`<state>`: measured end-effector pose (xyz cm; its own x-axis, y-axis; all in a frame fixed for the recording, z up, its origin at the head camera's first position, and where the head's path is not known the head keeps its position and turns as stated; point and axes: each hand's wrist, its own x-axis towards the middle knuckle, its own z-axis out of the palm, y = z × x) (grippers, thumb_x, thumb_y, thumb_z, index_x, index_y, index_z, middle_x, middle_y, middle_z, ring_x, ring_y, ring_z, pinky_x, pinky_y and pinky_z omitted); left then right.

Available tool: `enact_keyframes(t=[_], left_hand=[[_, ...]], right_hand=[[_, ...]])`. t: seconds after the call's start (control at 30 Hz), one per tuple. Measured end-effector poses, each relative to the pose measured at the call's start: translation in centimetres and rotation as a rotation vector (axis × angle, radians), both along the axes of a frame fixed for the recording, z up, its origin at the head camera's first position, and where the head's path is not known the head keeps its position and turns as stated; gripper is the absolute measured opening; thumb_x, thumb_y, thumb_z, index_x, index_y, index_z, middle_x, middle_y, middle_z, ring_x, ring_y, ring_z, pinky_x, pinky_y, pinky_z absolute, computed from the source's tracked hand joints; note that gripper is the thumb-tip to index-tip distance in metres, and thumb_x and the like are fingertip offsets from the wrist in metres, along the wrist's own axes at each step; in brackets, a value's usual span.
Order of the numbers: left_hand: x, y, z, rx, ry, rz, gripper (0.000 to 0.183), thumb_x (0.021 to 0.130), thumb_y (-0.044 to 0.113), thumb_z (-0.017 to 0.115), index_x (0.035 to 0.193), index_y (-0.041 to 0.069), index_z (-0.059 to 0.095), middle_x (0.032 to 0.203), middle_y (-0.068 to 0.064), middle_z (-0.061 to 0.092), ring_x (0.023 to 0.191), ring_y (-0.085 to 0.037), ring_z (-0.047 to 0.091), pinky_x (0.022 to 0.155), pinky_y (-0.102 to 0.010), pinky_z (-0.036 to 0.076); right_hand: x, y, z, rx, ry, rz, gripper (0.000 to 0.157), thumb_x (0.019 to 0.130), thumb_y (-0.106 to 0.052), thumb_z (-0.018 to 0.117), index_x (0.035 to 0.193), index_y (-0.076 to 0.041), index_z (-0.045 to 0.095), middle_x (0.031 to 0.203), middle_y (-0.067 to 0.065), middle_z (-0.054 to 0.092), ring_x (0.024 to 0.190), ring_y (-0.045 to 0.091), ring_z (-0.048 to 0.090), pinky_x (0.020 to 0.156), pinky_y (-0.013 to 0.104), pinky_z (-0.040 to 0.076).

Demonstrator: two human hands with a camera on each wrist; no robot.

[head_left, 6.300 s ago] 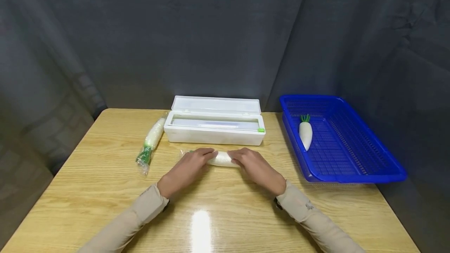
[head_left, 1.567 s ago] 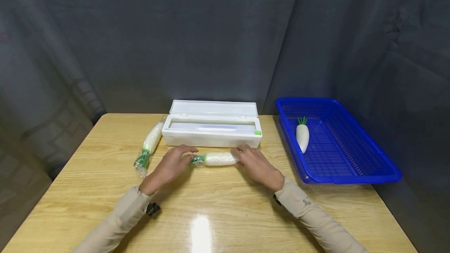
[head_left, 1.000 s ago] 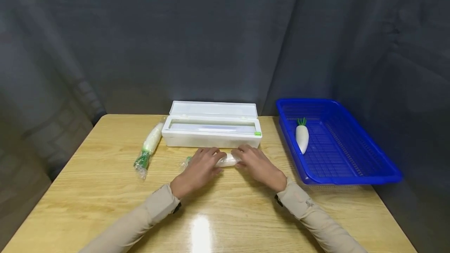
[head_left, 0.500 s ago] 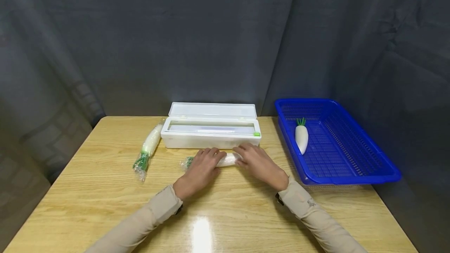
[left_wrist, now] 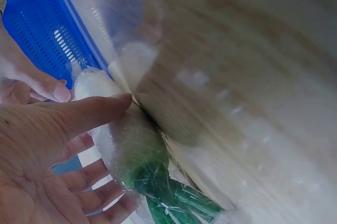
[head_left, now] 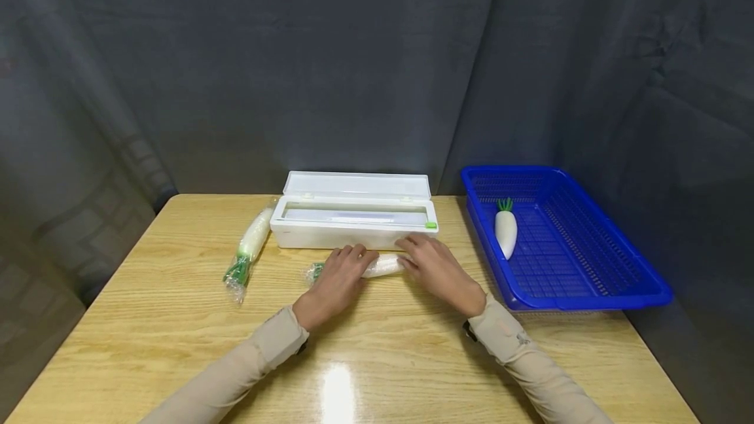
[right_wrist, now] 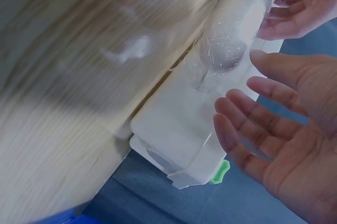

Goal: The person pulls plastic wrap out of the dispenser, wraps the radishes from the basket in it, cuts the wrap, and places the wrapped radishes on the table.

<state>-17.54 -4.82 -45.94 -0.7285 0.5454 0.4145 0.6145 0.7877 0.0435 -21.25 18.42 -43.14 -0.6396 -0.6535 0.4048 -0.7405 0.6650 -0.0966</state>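
A white radish [head_left: 381,265] wrapped in clear film lies crosswise on the table, green leaves to the left and tip to the right. My left hand [head_left: 338,280] holds its middle; the left wrist view shows the thumb on one side and the fingers [left_wrist: 95,174] on the other. By the tip is my right hand [head_left: 436,270]. In the right wrist view its fingers [right_wrist: 247,124] are spread and loosely bent, apart from the radish, with the thumb close to the film-covered end. Just behind stands a white film dispenser box [head_left: 353,237] with its lid raised.
A second wrapped radish [head_left: 254,237] lies at the left, beside the box. To the right, a blue basket [head_left: 589,301] holds an unwrapped radish [head_left: 505,233] with green leaves. A green slider [head_left: 431,225] sits on the box's right end. Dark curtains hang behind the wooden table [head_left: 400,358].
My left hand went from the radish's leafy end back over its middle and has stayed there. The right hand, earlier on the tip, has shifted slightly away with its fingers off it.
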Motion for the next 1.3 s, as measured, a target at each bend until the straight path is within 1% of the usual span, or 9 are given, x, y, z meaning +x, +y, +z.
enact_keyframes(t=[0.17,0.3,0.53,0.67,0.8,0.9,1.07,1.17,1.3], left_hand=[[-0.2,-0.1,-0.2,-0.018,0.027,0.011,0.055,0.08,-0.006,0.084,0.128,0.008,0.063,0.11,-0.013,0.067,0.092,-0.032,0.067,0.077,-0.043,0.058],[-0.3,-0.1,-0.2,-0.041,0.045,0.013,0.052,0.08,-0.006,0.084,0.126,0.008,0.063,0.106,-0.012,0.067,0.088,-0.031,0.067,0.073,-0.041,0.057],[-0.2,0.0,-0.1,-0.064,0.059,0.008,0.049,0.079,-0.005,0.083,0.122,0.008,0.064,0.102,-0.011,0.067,0.085,-0.028,0.066,0.071,-0.04,0.057],[0.1,0.0,0.0,-0.06,0.053,0.007,0.048,0.079,-0.009,0.079,0.121,0.008,0.063,0.102,-0.011,0.067,0.084,-0.029,0.067,0.07,-0.04,0.056],[0.4,-0.2,0.2,-0.057,0.068,0.003,0.047,0.079,-0.007,0.079,0.12,0.007,0.063,0.1,-0.011,0.067,0.082,-0.029,0.066,0.065,-0.038,0.052],[0.5,-0.6,0.6,-0.047,0.089,0.008,0.049,0.077,-0.004,0.083,0.12,0.007,0.063,0.099,-0.01,0.066,0.08,-0.028,0.065,0.063,-0.038,0.052],[0.7,-1.4,1.6,-0.032,0.109,0.021,0.051,0.075,-0.003,0.087,0.119,0.007,0.062,0.099,-0.011,0.066,0.078,-0.027,0.064,0.06,-0.036,0.052],[0.8,-1.9,2.2,-0.027,0.104,0.041,0.051,0.076,-0.001,0.088,0.12,0.007,0.063,0.1,-0.012,0.067,0.079,-0.028,0.065,0.06,-0.037,0.052],[1.1,-3.1,3.0,0.002,0.073,0.081,0.053,0.076,0.002,0.09,0.122,0.005,0.064,0.103,-0.014,0.068,0.083,-0.031,0.067,0.062,-0.04,0.054]], right_hand=[[-0.1,0.0,0.2,-0.007,0.0,-0.03,0.027,0.095,-0.012,0.079,0.118,-0.001,0.072,0.112,0.014,0.072,0.102,0.031,0.07,0.085,0.046,0.059],[-0.2,0.0,0.2,-0.04,0.013,-0.062,0.026,0.093,-0.009,0.08,0.117,-0.001,0.073,0.108,0.013,0.07,0.1,0.03,0.068,0.084,0.046,0.058],[-0.7,0.2,0.0,-0.116,0.095,-0.116,0.026,0.091,-0.005,0.082,0.114,0.0,0.072,0.106,0.015,0.067,0.098,0.032,0.065,0.079,0.047,0.053],[-1.1,0.4,-0.2,-0.135,0.109,-0.189,0.033,0.09,-0.008,0.083,0.119,-0.001,0.071,0.117,0.021,0.064,0.106,0.039,0.061,0.086,0.053,0.051],[-1.7,0.8,-0.4,-0.162,0.072,-0.253,0.039,0.093,-0.012,0.081,0.127,0.002,0.068,0.131,0.03,0.059,0.121,0.046,0.056,0.099,0.059,0.049],[-2.1,1.1,-0.5,-0.203,0.036,-0.256,0.039,0.096,-0.013,0.077,0.127,0.008,0.066,0.132,0.035,0.057,0.123,0.05,0.056,0.102,0.058,0.051],[-2.6,1.3,-0.7,-0.231,-0.013,-0.248,0.038,0.096,-0.013,0.075,0.121,0.015,0.065,0.124,0.036,0.06,0.116,0.051,0.06,0.095,0.055,0.056],[-2.8,1.5,-0.8,-0.227,-0.026,-0.265,0.042,0.096,-0.015,0.077,0.121,0.017,0.064,0.123,0.035,0.062,0.115,0.05,0.062,0.095,0.053,0.057],[-3.1,1.6,-1.1,-0.233,-0.009,-0.263,0.047,0.093,-0.016,0.079,0.118,0.02,0.063,0.121,0.037,0.063,0.11,0.051,0.066,0.092,0.053,0.058]])
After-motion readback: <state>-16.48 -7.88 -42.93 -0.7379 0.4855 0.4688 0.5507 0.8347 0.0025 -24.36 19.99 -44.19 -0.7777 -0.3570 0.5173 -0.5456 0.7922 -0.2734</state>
